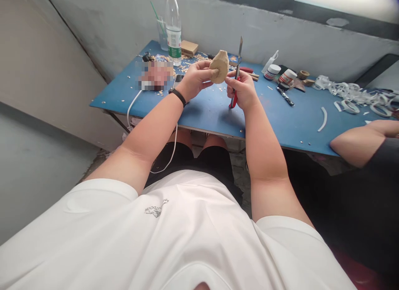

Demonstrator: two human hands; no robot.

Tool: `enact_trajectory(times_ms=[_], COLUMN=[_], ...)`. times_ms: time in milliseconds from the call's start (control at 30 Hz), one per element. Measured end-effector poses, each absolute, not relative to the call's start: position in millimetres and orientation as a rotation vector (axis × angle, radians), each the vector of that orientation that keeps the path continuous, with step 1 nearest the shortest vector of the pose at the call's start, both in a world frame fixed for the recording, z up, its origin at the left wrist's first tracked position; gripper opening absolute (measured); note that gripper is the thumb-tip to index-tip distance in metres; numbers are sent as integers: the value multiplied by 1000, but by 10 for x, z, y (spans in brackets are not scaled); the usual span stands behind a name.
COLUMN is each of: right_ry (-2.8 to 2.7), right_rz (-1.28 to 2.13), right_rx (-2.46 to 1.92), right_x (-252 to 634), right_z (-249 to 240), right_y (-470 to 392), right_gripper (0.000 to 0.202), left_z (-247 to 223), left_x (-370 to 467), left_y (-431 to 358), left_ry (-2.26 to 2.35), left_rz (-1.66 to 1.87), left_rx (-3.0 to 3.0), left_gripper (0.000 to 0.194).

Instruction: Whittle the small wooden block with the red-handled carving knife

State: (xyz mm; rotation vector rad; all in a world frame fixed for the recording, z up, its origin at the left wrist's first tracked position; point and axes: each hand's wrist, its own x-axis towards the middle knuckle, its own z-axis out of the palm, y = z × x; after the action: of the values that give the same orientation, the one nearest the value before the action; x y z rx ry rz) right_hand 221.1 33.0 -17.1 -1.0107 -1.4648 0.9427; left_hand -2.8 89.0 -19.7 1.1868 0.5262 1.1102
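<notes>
Above the near part of the blue table (pixel 205 114), the right hand (pixel 242 89) grasps a red-handled knife (pixel 239 59), blade upward. Just beside it, the left hand's (pixel 197 80) fingers pinch a carved wood piece (pixel 221 63), raised off the surface. Farther back, wood shavings (pixel 203 57) lie near a plastic bottle (pixel 173 36).

Desk (pixel 204 115): bottle (pixel 173 30) near back left corner; two white-lidded jars (pixel 272 72) by back edge; curled white strips (pixel 350 93) farther right.
</notes>
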Motion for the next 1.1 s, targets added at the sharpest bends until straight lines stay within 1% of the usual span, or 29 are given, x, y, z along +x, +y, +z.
enact_trajectory(times_ms=[167,267,300,433,600,767,900,1000,1100], right_ry=[-1441,-1416,-1407,-1389,-1391,-1388,-1394,-1409,-1438], right_rz=[949,931,925,909,920,969,985,995,991], right_rx=[-966,-997,-1007,-1029,-1047,-1033,-1029,-1019,-1046], right_x=[2249,2251,2244,2191,2144,2172,2201,2192,2167], right_z=[-209,-211,-205,-159,-116,-151,-186,-186,-176], right_y=[404,413,407,348,308,347,373,362,334], right_gripper=[77,75,75,74,73,77,65,58,61], left_z=[-149,-112,-102,-75,-91,-121,-124,-110,-92], left_x=[-72,-82,-80,-75,-90,-80,-70,-66,-54], left_y=[759,766,782,815,712,675,697,691,669], left_ry=[423,385,406,513,358,350,344,400,500], left_rz=[1103,1066,1049,1004,983,1028,1046,1045,1016], left_rx=[1173,1111,1093,1118,1274,1389,1432,1440,1444], left_gripper=[29,6,6,18,43,47,53,62,77])
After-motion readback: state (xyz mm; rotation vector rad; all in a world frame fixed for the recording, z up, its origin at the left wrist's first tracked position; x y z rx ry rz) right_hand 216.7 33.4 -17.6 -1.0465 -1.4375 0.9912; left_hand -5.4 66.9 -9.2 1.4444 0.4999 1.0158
